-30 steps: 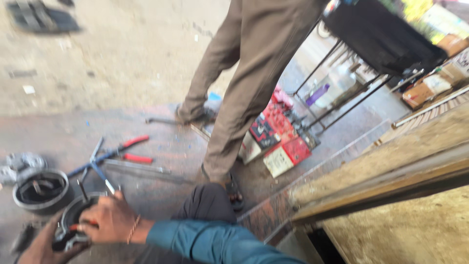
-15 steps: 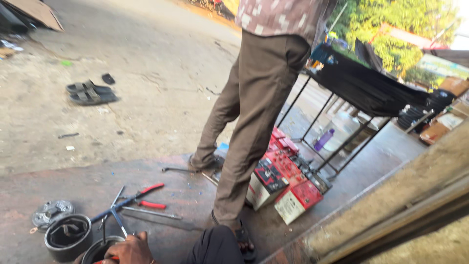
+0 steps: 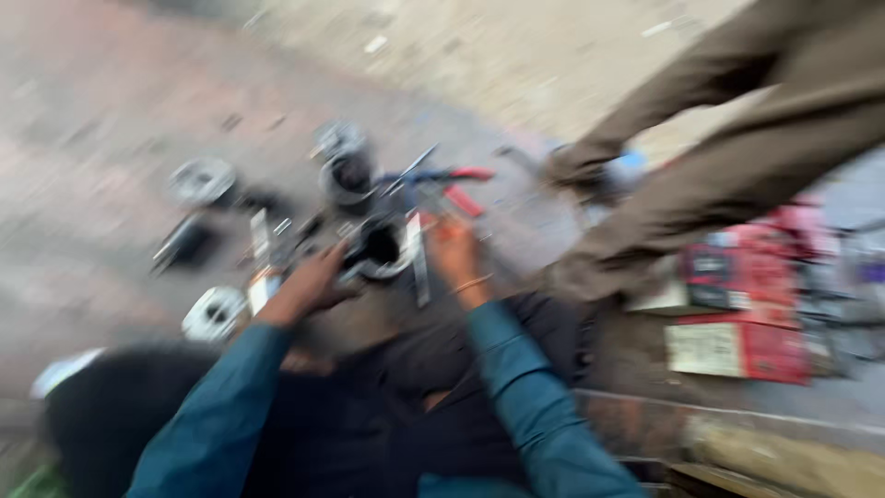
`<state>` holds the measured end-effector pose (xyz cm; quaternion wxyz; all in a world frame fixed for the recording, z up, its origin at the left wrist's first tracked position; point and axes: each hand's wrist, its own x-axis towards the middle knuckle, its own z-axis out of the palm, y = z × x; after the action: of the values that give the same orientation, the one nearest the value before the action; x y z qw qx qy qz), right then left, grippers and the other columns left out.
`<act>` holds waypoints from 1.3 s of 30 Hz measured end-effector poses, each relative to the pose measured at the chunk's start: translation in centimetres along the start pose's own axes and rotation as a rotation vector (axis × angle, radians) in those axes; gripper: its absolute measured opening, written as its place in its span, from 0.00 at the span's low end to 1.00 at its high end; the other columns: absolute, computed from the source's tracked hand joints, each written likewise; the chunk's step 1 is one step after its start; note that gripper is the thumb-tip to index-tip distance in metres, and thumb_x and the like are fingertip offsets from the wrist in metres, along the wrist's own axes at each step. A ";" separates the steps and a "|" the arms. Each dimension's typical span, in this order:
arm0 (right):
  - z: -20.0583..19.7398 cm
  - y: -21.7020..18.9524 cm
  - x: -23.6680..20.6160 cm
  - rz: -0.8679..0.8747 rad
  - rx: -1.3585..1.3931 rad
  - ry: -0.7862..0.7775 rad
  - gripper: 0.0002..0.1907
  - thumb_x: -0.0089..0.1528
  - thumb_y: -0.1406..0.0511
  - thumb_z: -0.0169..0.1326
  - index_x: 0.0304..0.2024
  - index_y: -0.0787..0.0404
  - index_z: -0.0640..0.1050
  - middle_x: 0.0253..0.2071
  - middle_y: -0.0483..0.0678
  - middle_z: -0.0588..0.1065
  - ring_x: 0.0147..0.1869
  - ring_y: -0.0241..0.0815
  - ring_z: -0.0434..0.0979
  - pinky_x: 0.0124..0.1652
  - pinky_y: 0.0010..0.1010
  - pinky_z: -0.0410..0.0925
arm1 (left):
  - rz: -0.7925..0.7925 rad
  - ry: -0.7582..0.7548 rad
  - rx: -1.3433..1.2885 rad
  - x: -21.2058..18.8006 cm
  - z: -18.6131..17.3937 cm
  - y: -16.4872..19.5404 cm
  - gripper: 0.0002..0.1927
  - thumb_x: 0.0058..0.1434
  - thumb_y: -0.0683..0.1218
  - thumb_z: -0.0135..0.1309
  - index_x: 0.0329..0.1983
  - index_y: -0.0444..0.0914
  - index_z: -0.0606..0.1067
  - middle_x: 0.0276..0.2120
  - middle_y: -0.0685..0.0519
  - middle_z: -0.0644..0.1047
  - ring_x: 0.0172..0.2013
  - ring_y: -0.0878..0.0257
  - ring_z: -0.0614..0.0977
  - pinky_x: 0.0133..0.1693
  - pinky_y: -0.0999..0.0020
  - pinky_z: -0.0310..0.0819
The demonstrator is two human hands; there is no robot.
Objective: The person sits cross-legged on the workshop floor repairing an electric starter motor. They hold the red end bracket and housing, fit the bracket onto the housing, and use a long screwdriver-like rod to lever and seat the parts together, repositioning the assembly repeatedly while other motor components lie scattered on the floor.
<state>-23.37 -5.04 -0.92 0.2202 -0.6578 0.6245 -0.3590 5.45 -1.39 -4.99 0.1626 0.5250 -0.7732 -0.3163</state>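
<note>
The picture is heavily blurred. Both my arms are in teal sleeves and reach forward to a dark round metal part [image 3: 380, 249] on the ground. My left hand [image 3: 309, 288] grips its left side. My right hand [image 3: 454, 254], with a thin bracelet at the wrist, holds its right edge next to a flat metal strip [image 3: 419, 267]. Just beyond the part lies a red-handled cutting tool [image 3: 456, 180].
More round metal parts lie around: a dark one [image 3: 346, 166] behind, a grey one [image 3: 203, 180] far left, a pale one [image 3: 214, 314] near my left arm. A person in brown trousers [image 3: 737, 138] stands at right, beside red boxes [image 3: 737, 309].
The view has swung down and turned sharply, and is now motion-blurred. Both hands are now in view on the round part; before, only one hand showed at the bottom edge.
</note>
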 end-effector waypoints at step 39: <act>-0.8 -5.3 0.0 -0.004 -0.069 -0.184 0.09 0.61 0.63 0.63 0.35 0.62 0.79 0.16 0.49 0.67 0.19 0.44 0.63 0.24 0.39 0.57 | 0.090 0.146 -0.137 2.3 -1.7 4.2 0.60 0.42 0.48 0.75 0.76 0.43 0.53 0.68 0.40 0.68 0.58 0.39 0.77 0.55 0.51 0.75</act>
<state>-20.44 -4.23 3.43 0.2529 -0.6965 0.6123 -0.2758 2.61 -3.00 -1.14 0.2683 0.4989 -0.7586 -0.3218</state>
